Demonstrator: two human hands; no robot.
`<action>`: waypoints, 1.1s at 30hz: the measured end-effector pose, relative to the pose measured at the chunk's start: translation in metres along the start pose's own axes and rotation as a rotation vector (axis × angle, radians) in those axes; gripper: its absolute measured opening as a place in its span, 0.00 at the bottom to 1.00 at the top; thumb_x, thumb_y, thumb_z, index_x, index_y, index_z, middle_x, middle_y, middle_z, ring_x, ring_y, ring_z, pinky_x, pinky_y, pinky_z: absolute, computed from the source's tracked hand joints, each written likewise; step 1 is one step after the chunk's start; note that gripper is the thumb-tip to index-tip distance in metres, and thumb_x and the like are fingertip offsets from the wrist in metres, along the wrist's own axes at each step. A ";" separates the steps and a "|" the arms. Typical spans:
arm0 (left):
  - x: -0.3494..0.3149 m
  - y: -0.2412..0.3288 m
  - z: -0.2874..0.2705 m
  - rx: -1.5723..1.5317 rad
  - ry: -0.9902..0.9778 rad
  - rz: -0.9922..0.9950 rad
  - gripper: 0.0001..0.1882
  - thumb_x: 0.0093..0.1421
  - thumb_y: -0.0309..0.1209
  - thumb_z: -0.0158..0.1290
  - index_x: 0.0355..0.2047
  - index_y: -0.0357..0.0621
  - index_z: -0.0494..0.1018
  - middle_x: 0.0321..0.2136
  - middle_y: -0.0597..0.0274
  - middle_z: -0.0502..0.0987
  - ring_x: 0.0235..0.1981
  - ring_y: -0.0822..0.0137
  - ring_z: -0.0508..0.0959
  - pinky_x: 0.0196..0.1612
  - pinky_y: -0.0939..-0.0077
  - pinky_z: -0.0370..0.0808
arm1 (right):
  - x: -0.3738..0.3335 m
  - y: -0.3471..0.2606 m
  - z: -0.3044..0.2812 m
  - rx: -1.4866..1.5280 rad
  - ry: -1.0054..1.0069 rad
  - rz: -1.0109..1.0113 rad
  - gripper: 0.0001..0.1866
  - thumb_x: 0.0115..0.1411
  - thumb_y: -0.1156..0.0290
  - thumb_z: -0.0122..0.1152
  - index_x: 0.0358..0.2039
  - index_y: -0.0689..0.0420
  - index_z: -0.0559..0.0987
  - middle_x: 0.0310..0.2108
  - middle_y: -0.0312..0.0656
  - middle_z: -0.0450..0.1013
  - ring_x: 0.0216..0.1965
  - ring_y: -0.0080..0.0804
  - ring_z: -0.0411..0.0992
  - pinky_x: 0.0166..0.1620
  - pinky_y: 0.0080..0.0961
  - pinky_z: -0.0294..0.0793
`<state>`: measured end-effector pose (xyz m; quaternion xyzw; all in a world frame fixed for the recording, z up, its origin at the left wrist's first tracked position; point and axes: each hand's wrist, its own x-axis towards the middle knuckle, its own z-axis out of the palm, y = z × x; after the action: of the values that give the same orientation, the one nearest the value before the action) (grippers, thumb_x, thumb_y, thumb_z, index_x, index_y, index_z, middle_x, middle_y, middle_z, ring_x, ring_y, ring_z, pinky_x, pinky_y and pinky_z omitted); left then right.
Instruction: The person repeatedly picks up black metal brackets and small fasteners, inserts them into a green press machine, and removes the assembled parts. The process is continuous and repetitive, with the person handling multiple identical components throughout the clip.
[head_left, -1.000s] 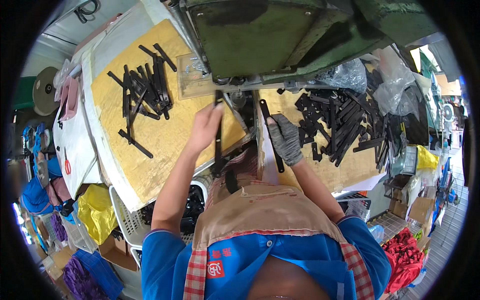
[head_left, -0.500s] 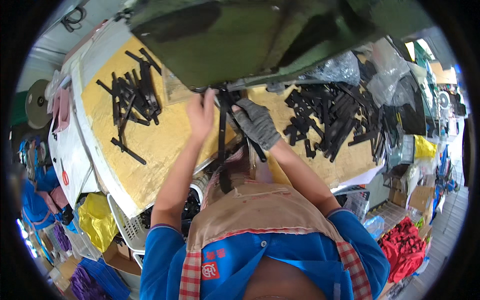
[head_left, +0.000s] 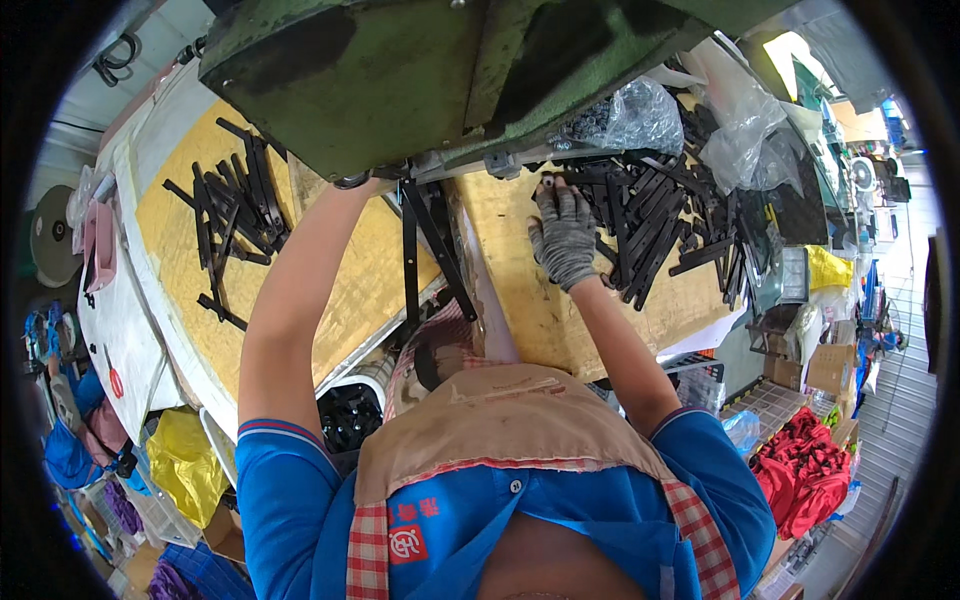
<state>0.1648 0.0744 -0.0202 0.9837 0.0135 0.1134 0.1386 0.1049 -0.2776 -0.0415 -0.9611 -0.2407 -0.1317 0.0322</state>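
Right hand [head_left: 565,238]; black strips [head_left: 652,232] just beside, rightward

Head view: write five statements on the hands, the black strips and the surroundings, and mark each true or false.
1. The right hand wears a grey glove. True.
2. The left hand is in plain view. False: the green machine housing hides it; its bare forearm shows.
3. Two long black strips hang below the housing, spreading apart toward the apron. True.
4. The right-hand pile of black strips is smaller than the left-hand pile. False: the right-hand pile is larger.
5. Bunched red fabric lies at the picture's lower right. True.
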 end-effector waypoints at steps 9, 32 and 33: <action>-0.086 0.023 -0.032 -0.844 0.193 -0.165 0.12 0.59 0.19 0.52 0.43 0.39 0.76 0.41 0.60 0.78 0.41 0.65 0.76 0.47 0.71 0.72 | -0.005 -0.002 -0.048 0.335 -0.272 -0.094 0.25 0.57 0.55 0.60 0.55 0.47 0.74 0.59 0.42 0.65 0.60 0.50 0.60 0.61 0.50 0.60; -0.068 0.019 -0.034 -0.165 0.039 -0.206 0.17 0.57 0.25 0.54 0.48 0.40 0.73 0.38 0.61 0.78 0.40 0.63 0.77 0.46 0.67 0.75 | 0.063 0.018 -0.046 0.309 -0.520 -0.117 0.23 0.47 0.51 0.71 0.34 0.57 0.77 0.33 0.48 0.76 0.39 0.48 0.74 0.43 0.40 0.72; -0.055 0.017 -0.034 -0.094 0.033 -0.179 0.16 0.57 0.25 0.54 0.47 0.40 0.73 0.38 0.61 0.78 0.40 0.63 0.77 0.45 0.67 0.75 | 0.066 0.018 -0.045 0.339 -0.533 -0.114 0.23 0.46 0.51 0.72 0.32 0.57 0.76 0.31 0.47 0.75 0.37 0.48 0.74 0.42 0.40 0.72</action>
<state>0.1038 0.0636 0.0039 0.9690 0.0984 0.1172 0.1941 0.1590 -0.2692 0.0199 -0.9276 -0.3128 0.1651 0.1201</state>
